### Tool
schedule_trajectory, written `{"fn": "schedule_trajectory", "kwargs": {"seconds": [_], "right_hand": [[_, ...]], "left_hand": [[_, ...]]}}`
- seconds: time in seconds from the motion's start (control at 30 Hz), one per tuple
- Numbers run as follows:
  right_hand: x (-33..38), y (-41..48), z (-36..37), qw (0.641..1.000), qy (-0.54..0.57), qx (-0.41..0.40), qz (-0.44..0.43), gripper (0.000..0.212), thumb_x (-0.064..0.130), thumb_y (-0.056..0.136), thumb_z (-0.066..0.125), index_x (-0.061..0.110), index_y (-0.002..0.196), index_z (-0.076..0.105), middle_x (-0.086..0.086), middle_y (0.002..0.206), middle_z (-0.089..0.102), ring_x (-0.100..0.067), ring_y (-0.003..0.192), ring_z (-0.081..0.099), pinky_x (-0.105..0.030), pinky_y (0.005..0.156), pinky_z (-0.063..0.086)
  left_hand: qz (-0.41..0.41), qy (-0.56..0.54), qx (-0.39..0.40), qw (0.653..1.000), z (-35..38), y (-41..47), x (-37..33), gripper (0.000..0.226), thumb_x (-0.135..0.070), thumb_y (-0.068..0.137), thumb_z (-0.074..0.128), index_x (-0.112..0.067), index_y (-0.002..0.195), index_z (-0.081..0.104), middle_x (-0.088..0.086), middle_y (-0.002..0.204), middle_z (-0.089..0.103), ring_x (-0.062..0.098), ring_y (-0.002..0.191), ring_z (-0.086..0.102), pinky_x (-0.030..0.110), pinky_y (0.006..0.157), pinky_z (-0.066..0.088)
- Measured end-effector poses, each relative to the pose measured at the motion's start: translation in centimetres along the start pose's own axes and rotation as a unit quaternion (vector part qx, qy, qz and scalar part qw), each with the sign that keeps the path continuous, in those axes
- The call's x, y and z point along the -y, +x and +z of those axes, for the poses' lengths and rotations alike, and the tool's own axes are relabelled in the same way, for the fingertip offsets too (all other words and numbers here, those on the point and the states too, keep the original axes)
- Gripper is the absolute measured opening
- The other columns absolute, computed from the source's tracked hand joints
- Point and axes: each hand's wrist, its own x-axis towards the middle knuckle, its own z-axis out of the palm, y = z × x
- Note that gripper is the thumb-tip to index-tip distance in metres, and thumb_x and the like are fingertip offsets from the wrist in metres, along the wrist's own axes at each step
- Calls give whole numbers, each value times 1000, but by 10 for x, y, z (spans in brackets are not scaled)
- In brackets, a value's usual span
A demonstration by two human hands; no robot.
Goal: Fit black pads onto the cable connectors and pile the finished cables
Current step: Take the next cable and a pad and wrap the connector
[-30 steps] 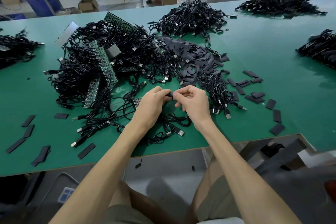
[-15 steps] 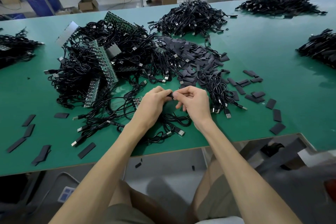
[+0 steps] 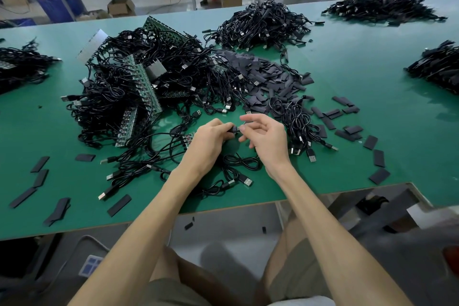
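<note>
- At the far left edge of the green table (image 3: 49,117) we see a dark cable heap (image 3: 17,67). Nearer us, scattered pads (image 3: 39,164) lie flat and black on the top.
- Next comes the big tangle (image 3: 111,97) of black cables. Green circuit boards (image 3: 144,84) tilt among its loops, and silver plugs poke out along its near side.
- Our left hand (image 3: 211,141) sits just in front of that tangle, near the table's front edge. Its grip is curled round a small black connector (image 3: 234,129), held between our two hands.
- Below the hands a looped cable (image 3: 238,161) lies on the table and ends in a USB plug (image 3: 247,181) close to the edge. We cannot tell whether the connector belongs to it.
- Our right hand (image 3: 265,139) meets the connector from the other side. One fingertip touches its end, the forefinger is lifted and the other fingers curl loosely. We cannot tell whether this grip pinches the connector or only touches it.
- Behind the hands spreads the pad heap (image 3: 268,74), partly overlain by cables, and beyond it rises a far pile (image 3: 260,25) of cables.
- Just right of the right hand lies a small bunch (image 3: 298,126) of cables, and past it are loose pads (image 3: 347,129), set apart from one another.
- Toward the far right are a back pile (image 3: 380,6) and an edge pile (image 3: 437,69), both dark cables.
</note>
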Motion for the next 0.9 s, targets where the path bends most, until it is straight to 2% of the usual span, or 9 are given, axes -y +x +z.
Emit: {"fn": "schedule_trajectory", "kwargs": {"seconds": [0.17, 0.4, 0.5, 0.6, 0.73, 0.9], "right_hand": [[-2, 1, 0, 1000, 4, -6, 5, 14, 7, 90, 75, 18, 99, 73, 0, 80, 76, -17, 69, 74, -22, 53, 49], [-2, 1, 0, 1000, 25, -11, 15, 12, 4, 89, 76, 13, 95, 72, -3, 78, 77, -20, 67, 74, -22, 53, 51], [-1, 1, 0, 999, 36, -16, 16, 12, 3, 89, 75, 12, 94, 72, -3, 78, 77, -19, 67, 74, -22, 54, 52], [-1, 1, 1, 999, 39, -19, 17, 11, 2, 89, 75, 11, 94, 72, -2, 78, 76, -18, 67, 74, -22, 55, 52], [0, 0, 1, 999, 37, -14, 8, 11, 2, 89, 75, 11, 95, 72, -5, 79, 76, -19, 69, 74, -21, 56, 53], [1, -1, 1, 999, 46, -7, -2, 11, 2, 89, 75, 11, 94, 72, -3, 78, 75, -19, 69, 74, -22, 57, 52]], "left_hand": [[25, 7, -16, 1000, 0, -1, 0, 20, 5, 95, 60, 0, 110, 73, 15, 99, 65, 30, 91, 70, 48, 82, 57], [43, 17, -14, 999, 0, 0, 0, 23, 8, 94, 61, 2, 113, 73, 16, 98, 64, 29, 90, 67, 40, 83, 56], [44, 22, -12, 999, 0, 1, 0, 22, 6, 95, 63, 1, 113, 73, 14, 97, 64, 27, 89, 65, 39, 82, 54], [33, 3, -13, 999, 0, 2, 1, 21, 2, 96, 64, 0, 113, 74, 14, 97, 65, 22, 87, 62, 31, 81, 50], [18, 12, -15, 1000, 2, 2, 3, 19, -1, 98, 61, -3, 113, 74, 12, 94, 65, 18, 85, 61, 30, 79, 48], [12, 17, -12, 1000, 0, 3, 3, 21, -1, 98, 62, -5, 114, 74, 11, 93, 66, 9, 82, 58, 20, 75, 43]]}}
